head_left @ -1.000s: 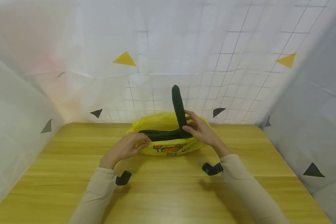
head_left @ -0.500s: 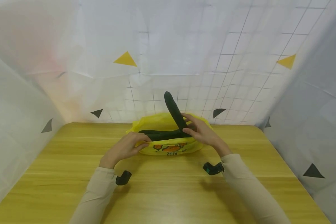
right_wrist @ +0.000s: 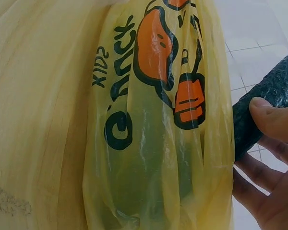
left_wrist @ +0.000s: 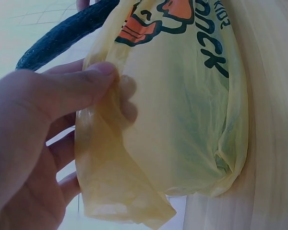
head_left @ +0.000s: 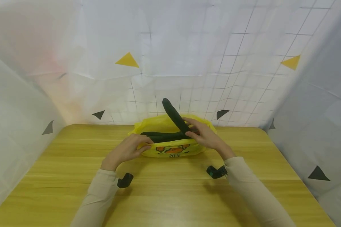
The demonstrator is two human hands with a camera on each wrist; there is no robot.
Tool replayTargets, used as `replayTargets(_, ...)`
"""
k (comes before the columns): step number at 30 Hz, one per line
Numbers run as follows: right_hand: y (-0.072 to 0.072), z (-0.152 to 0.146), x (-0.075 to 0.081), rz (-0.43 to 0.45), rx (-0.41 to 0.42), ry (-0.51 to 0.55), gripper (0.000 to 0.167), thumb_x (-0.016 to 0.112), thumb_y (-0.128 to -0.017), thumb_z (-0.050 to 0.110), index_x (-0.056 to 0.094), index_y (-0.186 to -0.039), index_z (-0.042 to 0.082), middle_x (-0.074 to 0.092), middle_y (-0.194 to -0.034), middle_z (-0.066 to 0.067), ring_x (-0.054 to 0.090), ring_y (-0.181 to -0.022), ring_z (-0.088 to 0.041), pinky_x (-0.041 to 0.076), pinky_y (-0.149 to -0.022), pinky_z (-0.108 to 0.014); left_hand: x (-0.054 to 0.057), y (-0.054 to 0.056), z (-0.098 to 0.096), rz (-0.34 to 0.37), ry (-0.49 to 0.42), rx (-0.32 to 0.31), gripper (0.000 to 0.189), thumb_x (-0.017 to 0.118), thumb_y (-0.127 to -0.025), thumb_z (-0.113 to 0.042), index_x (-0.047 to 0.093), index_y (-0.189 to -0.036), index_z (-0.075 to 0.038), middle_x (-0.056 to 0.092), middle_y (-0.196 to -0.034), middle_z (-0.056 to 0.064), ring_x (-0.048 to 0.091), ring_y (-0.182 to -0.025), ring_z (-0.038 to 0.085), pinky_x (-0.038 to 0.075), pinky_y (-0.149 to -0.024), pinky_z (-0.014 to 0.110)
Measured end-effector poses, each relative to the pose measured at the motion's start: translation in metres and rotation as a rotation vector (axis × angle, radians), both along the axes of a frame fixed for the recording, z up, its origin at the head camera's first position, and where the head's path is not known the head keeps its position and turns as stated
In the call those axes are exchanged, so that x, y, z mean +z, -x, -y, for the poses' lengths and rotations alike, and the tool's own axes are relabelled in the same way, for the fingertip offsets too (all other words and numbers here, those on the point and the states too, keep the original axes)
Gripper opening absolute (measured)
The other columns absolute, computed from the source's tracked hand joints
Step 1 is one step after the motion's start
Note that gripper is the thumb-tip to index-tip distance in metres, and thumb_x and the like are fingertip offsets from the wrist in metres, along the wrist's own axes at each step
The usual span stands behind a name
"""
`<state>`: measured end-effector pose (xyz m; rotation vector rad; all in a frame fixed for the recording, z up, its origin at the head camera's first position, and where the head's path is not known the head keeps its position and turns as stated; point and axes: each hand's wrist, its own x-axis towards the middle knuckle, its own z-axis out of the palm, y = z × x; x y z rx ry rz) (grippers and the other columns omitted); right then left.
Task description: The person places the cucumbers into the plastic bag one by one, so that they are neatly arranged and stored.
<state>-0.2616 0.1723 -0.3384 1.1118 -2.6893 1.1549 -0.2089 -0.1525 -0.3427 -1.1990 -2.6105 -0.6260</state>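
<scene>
A yellow plastic bag (head_left: 159, 153) with orange cartoon figures and dark lettering lies on the table, its mouth held apart. My left hand (head_left: 128, 148) pinches the near left part of its rim, thumb outside, as the left wrist view shows. Dark green cucumbers (head_left: 164, 137) lie lengthwise inside; how many is hidden. My right hand (head_left: 206, 135) grips another cucumber (head_left: 174, 115) by its lower end, at the right part of the bag's mouth. That cucumber leans up and to the left, its upper end above the bag. In the right wrist view, thumb and fingers hold the cucumber (right_wrist: 273, 79).
The wooden table (head_left: 170, 195) reaches from the sleeves to a white sheet wall (head_left: 170, 88) close behind the bag. More white sheeting stands at the left and right sides. A dark wrist camera (head_left: 125, 180) hangs at each forearm.
The cucumber in my right hand has tilted from near upright to the left, and its top has come lower. My left hand and the bag stay almost still.
</scene>
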Motion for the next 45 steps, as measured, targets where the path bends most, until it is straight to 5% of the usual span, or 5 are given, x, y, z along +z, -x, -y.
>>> replayTargets(27,0.001,-0.001,-0.007,-0.075,0.060,-0.052,0.052,0.056,-0.095,0.019,0.039,-0.144,0.019,0.050,-0.135,-0.009,0.053,-0.120,-0.031,0.047,-0.095,-0.047,0.000,0.001,0.002,0.036,-0.018,-0.012,0.015,0.063,-0.090,-0.011,0.069,-0.103,-0.012,0.071,-0.099,-0.001,0.065,-0.086,0.009,0.053,-0.078,0.027)
replayTargets(45,0.002,0.003,-0.009,-0.048,0.059,-0.094,0.046,0.060,-0.093,0.016,0.049,-0.137,0.016,0.056,-0.133,-0.009,0.056,-0.117,-0.027,0.048,-0.094,-0.043,-0.001,0.002,0.003,0.042,-0.006,0.004,0.014,0.062,-0.091,-0.014,0.069,-0.104,-0.015,0.070,-0.099,-0.004,0.064,-0.083,0.007,0.052,-0.075,0.025)
